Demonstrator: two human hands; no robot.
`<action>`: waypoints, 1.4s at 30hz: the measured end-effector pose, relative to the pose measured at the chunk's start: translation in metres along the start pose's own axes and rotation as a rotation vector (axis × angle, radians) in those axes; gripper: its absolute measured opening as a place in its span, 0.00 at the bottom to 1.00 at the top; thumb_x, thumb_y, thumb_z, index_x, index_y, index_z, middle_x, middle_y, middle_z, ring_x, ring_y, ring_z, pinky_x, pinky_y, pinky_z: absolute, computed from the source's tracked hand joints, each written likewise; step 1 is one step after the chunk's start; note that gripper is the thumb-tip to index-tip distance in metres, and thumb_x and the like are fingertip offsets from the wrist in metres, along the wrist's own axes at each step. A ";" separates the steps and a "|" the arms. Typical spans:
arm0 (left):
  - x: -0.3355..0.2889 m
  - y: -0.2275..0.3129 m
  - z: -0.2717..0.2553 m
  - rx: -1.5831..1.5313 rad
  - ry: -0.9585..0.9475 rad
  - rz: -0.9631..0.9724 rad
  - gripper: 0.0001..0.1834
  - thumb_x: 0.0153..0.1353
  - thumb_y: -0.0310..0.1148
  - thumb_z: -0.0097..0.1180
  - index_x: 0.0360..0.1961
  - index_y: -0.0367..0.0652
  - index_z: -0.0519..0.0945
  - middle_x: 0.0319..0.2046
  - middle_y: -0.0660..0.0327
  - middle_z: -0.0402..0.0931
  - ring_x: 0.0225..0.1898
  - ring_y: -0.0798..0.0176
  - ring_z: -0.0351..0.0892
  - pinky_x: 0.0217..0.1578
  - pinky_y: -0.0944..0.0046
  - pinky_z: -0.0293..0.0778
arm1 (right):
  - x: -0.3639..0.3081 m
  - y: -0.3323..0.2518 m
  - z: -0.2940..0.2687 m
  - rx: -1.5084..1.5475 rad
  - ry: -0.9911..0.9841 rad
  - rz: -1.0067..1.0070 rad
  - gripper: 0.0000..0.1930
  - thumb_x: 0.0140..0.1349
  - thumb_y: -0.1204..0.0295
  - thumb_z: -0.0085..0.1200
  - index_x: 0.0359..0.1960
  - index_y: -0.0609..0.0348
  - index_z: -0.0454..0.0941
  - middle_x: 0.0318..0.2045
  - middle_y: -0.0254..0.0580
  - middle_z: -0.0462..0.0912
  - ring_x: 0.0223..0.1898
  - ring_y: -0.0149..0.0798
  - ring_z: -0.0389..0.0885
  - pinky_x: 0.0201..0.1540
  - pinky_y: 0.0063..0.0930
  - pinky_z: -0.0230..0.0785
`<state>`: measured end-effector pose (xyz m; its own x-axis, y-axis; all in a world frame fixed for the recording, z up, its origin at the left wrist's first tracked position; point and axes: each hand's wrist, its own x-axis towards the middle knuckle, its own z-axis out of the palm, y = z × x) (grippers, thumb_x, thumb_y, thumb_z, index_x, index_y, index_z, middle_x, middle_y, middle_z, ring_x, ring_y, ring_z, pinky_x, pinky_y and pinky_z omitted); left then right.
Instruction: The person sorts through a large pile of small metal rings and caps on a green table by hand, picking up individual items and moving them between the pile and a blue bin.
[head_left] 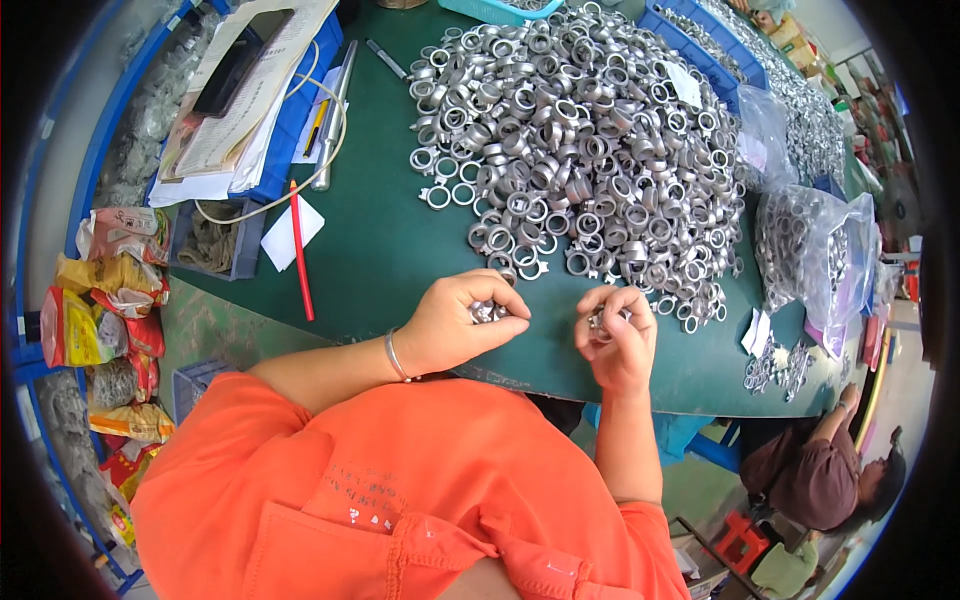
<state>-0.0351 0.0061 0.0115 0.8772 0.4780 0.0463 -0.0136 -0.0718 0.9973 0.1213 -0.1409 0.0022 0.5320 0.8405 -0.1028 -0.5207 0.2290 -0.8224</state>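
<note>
We curl our left hand (458,322) round some metal rings (486,311), our right hand (624,348) round other rings (607,322); the pile (590,150) lies just beyond both.

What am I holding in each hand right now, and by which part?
Your left hand cups small metal pieces; your right hand holds metal too. Each grip hides too much to tell which part it's on.

A: Illumination?
B: Bright and diffuse — small highlights dot the metal rings (590,130); the plastic bag (848,235) glints.
A: Optics?
B: Fisheye — straight edges bow, corners fall black, the far-right background softens.
</note>
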 end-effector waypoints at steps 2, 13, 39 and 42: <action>0.000 0.001 -0.001 -0.011 -0.004 -0.049 0.05 0.47 0.21 0.62 0.27 0.37 0.79 0.28 0.62 0.75 0.32 0.69 0.74 0.35 0.71 0.70 | 0.005 -0.004 -0.004 -0.633 0.168 0.038 0.03 0.54 0.81 0.54 0.25 0.63 0.73 0.27 0.41 0.78 0.22 0.26 0.74 0.17 0.20 0.61; 0.004 0.001 -0.001 -0.065 -0.059 -0.221 0.05 0.52 0.25 0.61 0.30 0.37 0.80 0.29 0.64 0.74 0.29 0.73 0.74 0.30 0.74 0.71 | 0.012 0.001 0.006 -0.686 0.093 0.164 0.04 0.56 0.75 0.55 0.29 0.64 0.77 0.20 0.36 0.76 0.16 0.26 0.68 0.19 0.17 0.60; 0.003 -0.005 0.006 0.081 0.214 0.061 0.13 0.48 0.20 0.62 0.35 0.38 0.74 0.29 0.64 0.74 0.30 0.73 0.73 0.32 0.73 0.70 | 0.001 0.013 0.022 -0.440 -0.112 -0.241 0.13 0.47 0.88 0.55 0.36 0.63 0.76 0.40 0.42 0.73 0.38 0.30 0.73 0.38 0.20 0.67; 0.008 0.007 0.011 0.180 0.380 0.287 0.12 0.47 0.19 0.61 0.33 0.39 0.73 0.28 0.62 0.74 0.29 0.71 0.73 0.31 0.72 0.70 | 0.007 0.019 0.020 0.214 -0.206 0.040 0.14 0.50 0.80 0.50 0.41 0.63 0.72 0.41 0.44 0.72 0.35 0.34 0.74 0.33 0.23 0.69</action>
<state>-0.0227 -0.0005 0.0179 0.6128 0.6993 0.3679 -0.1162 -0.3808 0.9173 0.1017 -0.1209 -0.0033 0.3735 0.9276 0.0010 -0.6788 0.2740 -0.6812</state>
